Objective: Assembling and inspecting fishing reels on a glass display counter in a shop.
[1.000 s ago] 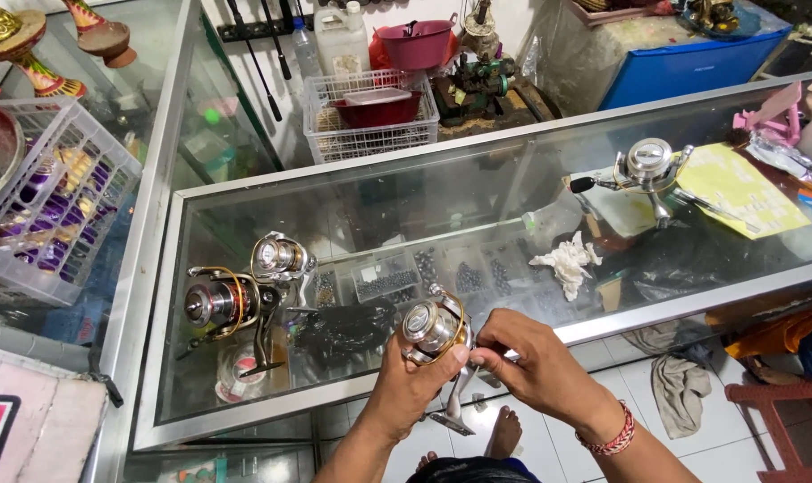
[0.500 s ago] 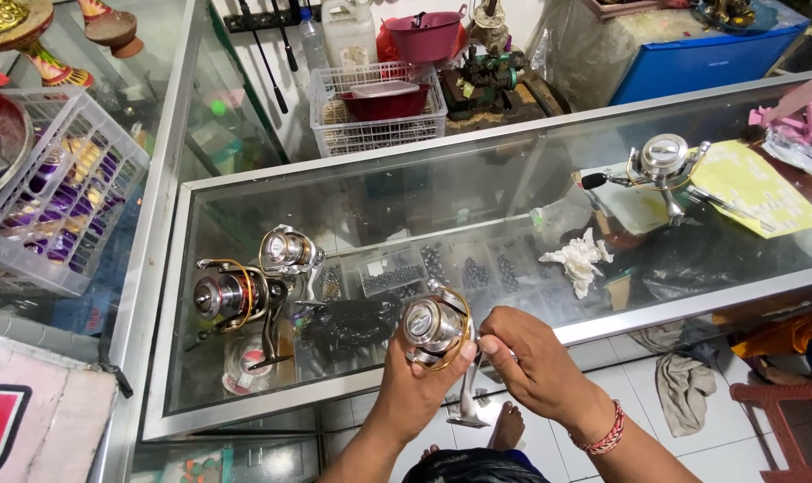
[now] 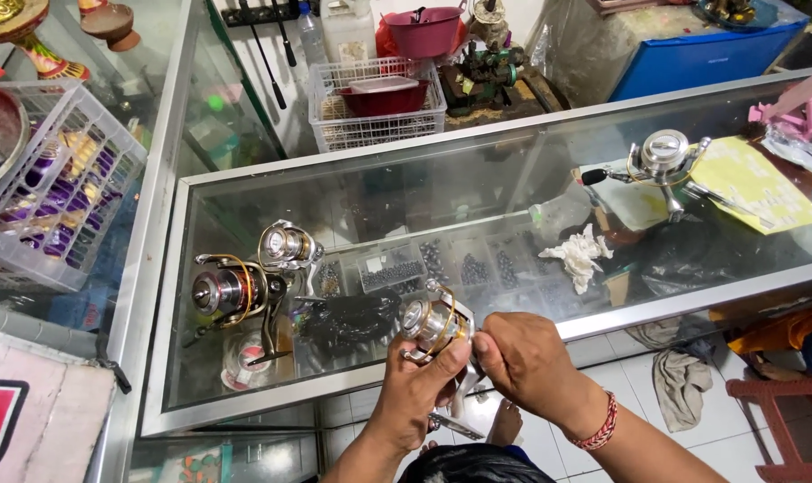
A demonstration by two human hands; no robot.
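A silver and gold spinning reel (image 3: 435, 324) is held over the near edge of the glass display counter (image 3: 477, 170). The left hand (image 3: 412, 394) is wrapped from below around the reel's foot and body, fingers closed, thumb pressed up against the spool side. The right hand (image 3: 524, 360) is closed at the reel's right side, fingertips pinched on a small part there; what exactly is pinched cannot be told. A red beaded bracelet (image 3: 598, 422) is worn on the right wrist.

On the counter glass, left of the held reel, two more reels are laid: a dark one with gold trim (image 3: 229, 291) and a silver one (image 3: 286, 246) just behind it, touching or nearly so. Toward the counter's far right a third silver reel (image 3: 661, 159) is rested beside a yellow sheet (image 3: 753, 183). A crumpled white tissue (image 3: 578, 254) is seen right of the held reel. A compartment box of dark sinkers (image 3: 442, 266) is seen under the glass. Behind the counter a white wire basket (image 3: 370, 127) with a red bowl is placed. Left of the counter a grey crate (image 3: 53, 192) is set.
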